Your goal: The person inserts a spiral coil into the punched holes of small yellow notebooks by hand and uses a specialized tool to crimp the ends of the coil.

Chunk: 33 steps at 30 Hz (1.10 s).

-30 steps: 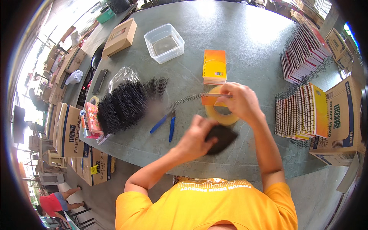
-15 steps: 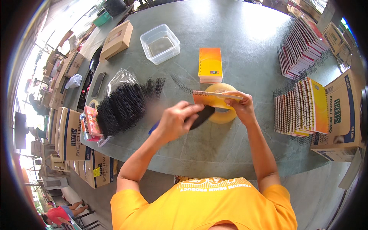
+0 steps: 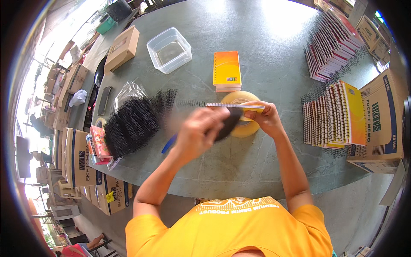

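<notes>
In my right hand (image 3: 266,119) I grip a small yellow notebook (image 3: 256,109) by its right end, with the edge turned up. From its left end a dark spiral wire coil (image 3: 191,103) sticks out along the spine line. My left hand (image 3: 200,132) is just under the coil and notebook, fingers bent and smeared by motion, so its grip does not show. A dark rounded object (image 3: 229,125) lies beside its fingertips, partly hidden. Behind the notebook is a large roll of clear tape (image 3: 243,130). A stack of yellow-orange notebooks (image 3: 227,70) stands beyond it.
On the left are a heap of black coils (image 3: 132,122), a clear plastic tub (image 3: 169,50), a brown box (image 3: 122,49) and a blue stick-like thing (image 3: 169,143). On the right stand coil-bound yellow notebooks (image 3: 336,113), red-covered ones (image 3: 332,49) and a carton (image 3: 383,122).
The notebook has tilted so its edge faces up, and its coil now lies nearly level. My left hand has shifted slightly; the whole view has swung a little.
</notes>
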### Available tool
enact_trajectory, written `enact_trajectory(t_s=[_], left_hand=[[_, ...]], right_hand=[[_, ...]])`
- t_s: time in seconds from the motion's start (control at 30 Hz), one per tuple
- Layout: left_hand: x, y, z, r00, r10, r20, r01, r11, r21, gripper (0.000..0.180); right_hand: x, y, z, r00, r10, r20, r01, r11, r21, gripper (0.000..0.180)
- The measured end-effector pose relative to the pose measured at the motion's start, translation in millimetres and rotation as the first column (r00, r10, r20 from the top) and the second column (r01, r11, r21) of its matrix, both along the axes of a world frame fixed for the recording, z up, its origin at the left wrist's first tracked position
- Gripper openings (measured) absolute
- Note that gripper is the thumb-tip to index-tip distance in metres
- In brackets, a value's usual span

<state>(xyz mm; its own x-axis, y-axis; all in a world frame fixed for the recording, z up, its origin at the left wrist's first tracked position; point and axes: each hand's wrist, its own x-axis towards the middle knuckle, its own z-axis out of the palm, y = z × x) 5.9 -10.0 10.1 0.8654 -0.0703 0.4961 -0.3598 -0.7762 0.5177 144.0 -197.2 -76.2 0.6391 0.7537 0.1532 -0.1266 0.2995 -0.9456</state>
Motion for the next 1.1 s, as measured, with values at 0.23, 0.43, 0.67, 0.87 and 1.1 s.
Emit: enact_trajectory(t_s=[0.23, 0.43, 0.67, 0.87, 1.1], left_hand=[[4, -10, 15, 0.978, 0.13, 0.166, -0.119, 0.99, -0.075, 0.03], [8, -21, 25, 0.909, 0.368, 0.193, -0.277, 0.883, -0.379, 0.031], [17, -21, 20, 0.937, 0.256, 0.236, -0.216, 0.959, -0.182, 0.035], [-5, -44, -26, 0.854, -0.122, -0.505, -0.136, 0.885, -0.444, 0.035], [-29, -47, -57, 0.849, -0.067, -0.525, 0.086, 0.996, 0.012, 0.043]], right_hand=[[-1, -3, 5, 0.999, 0.006, 0.05, -0.006, 1.0, -0.012, 0.022], [-1, -5, 5, 0.996, -0.015, 0.083, 0.026, 0.991, -0.134, 0.022], [-5, -10, 8, 1.0, -0.011, -0.023, 0.008, 0.987, -0.16, 0.023], [-2, -7, 12, 0.99, -0.005, 0.141, 0.032, 0.982, -0.184, 0.025], [-15, 0, 11, 0.948, -0.115, 0.297, 0.117, 0.993, 0.011, 0.018]])
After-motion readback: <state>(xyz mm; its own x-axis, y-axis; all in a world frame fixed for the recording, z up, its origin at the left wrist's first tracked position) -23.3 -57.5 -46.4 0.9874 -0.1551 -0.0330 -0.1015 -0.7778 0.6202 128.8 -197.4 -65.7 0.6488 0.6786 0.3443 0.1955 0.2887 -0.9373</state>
